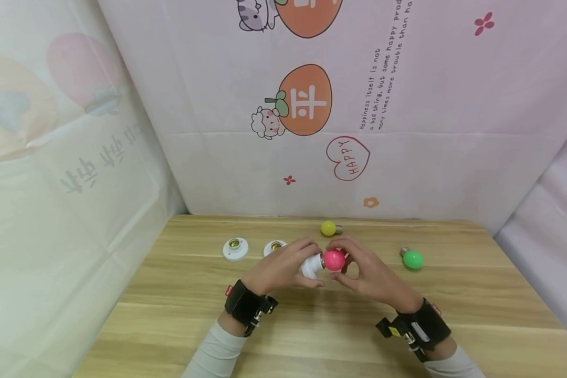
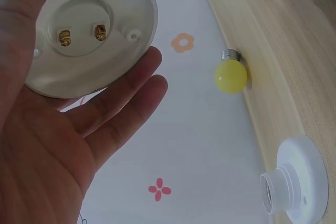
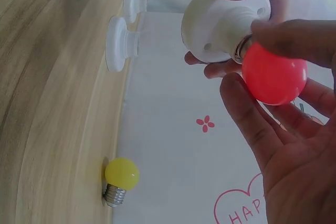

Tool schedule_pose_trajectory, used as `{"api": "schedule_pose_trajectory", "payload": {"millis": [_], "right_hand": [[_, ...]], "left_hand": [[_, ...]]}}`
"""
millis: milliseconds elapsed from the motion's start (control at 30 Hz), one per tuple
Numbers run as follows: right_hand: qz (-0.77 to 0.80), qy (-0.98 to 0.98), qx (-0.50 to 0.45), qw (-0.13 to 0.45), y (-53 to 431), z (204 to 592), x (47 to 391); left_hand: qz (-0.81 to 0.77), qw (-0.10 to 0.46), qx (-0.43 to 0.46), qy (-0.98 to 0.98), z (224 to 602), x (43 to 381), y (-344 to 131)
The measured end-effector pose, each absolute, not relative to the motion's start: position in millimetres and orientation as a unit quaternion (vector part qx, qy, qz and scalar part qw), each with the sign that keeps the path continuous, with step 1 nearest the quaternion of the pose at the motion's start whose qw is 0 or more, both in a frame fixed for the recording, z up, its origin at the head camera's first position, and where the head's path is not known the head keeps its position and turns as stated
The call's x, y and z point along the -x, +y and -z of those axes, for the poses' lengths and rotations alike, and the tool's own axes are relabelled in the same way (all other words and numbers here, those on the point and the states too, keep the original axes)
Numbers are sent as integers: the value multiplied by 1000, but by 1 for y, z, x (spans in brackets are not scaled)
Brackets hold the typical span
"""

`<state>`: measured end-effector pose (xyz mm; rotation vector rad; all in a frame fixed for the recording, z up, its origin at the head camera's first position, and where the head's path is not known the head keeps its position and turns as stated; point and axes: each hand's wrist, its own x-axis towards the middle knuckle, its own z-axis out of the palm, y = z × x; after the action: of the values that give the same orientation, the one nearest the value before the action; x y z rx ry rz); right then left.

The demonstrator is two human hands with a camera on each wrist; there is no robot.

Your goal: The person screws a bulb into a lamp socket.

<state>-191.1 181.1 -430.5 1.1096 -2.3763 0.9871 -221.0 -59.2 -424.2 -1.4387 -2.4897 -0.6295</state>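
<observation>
My left hand [image 1: 283, 266] grips a white round lamp socket [image 3: 206, 24] by its base, above the table. In the left wrist view the back of this socket [image 2: 84, 61] shows two brass screws. With thumb and fingers, my right hand [image 1: 370, 273] pinches a red light bulb [image 1: 334, 259]. The bulb's metal screw end sits at the mouth of the socket, partly inside it, as the right wrist view shows. Both hands meet over the middle of the table, the bulb to the right of the socket.
Two more white sockets stand on the wooden table [image 1: 189, 315], one at the left [image 1: 235, 249], the other partly behind my left hand [image 2: 302, 182]. A yellow bulb [image 1: 328, 228] lies near the back edge, and a green bulb [image 1: 412, 259] at the right. Printed cloth [image 1: 227, 173] hangs behind.
</observation>
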Motion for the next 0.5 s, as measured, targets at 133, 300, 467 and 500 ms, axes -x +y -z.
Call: {"api": "schedule_pose_trajectory", "payload": {"millis": [133,300,467,500], "right_hand": [[-349,-834,-395,165,182,430,192],[-356,-833,-394,157,184,430,191],[-349,-845,-375,154,184,428,189],[-344,-850,-369,152,184,428,189]], "left_hand": [[210,105,493,-838,424,221,-59],[207,100,493,-839,424,220,-58],[204,95,491,-841,424,219,-59],[202,96,491,-842,423,219,-59]]}}
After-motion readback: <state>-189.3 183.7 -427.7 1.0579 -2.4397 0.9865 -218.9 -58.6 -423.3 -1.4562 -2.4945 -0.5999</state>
